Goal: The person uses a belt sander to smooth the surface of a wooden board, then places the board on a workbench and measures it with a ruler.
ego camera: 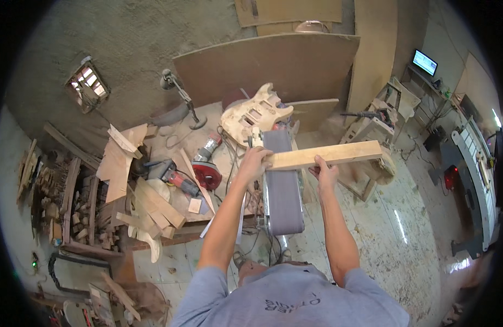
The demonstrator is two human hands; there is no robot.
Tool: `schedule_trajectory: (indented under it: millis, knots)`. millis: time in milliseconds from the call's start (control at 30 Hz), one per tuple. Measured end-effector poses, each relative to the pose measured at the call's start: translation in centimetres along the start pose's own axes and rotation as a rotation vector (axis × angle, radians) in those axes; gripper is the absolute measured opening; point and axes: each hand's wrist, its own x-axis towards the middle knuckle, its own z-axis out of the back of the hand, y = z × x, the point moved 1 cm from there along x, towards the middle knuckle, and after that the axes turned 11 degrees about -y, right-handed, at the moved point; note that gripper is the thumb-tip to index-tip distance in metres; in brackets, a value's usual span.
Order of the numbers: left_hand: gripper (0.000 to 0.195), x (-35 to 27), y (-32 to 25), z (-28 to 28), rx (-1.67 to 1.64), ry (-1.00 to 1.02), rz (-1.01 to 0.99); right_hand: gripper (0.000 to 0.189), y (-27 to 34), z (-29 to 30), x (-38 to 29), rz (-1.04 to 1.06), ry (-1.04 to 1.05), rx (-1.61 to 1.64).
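Note:
A long squared wooden block lies crosswise over the grey abrasive belt of a belt sander. My left hand grips the block's left end beside the belt. Right of the belt, my right hand holds the block's near edge, thumb on top and fingers below. Whether the block touches the belt cannot be told. Beyond the sander's far end lies a wooden electric guitar body with routed cavities.
The workbench at left holds a red power sander, an angle grinder, a desk lamp and wood boards. Offcuts fill a rack further left. Cables hang beside the belt sander. A wooden frame stands right.

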Motion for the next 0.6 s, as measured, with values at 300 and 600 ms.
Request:
schedule_trajectory:
  millis: [300,600]
  knots:
    - [0.055,-2.2,-3.5,4.3,-0.859,-0.349,0.332,0.031,4.6,1.2,0.4,-0.348,-0.016,0.254]
    - [0.026,2.8,-8.4,2.2,-1.279,-0.183,0.244,0.046,3.8,2.3,-0.8,-0.449,0.048,0.221]
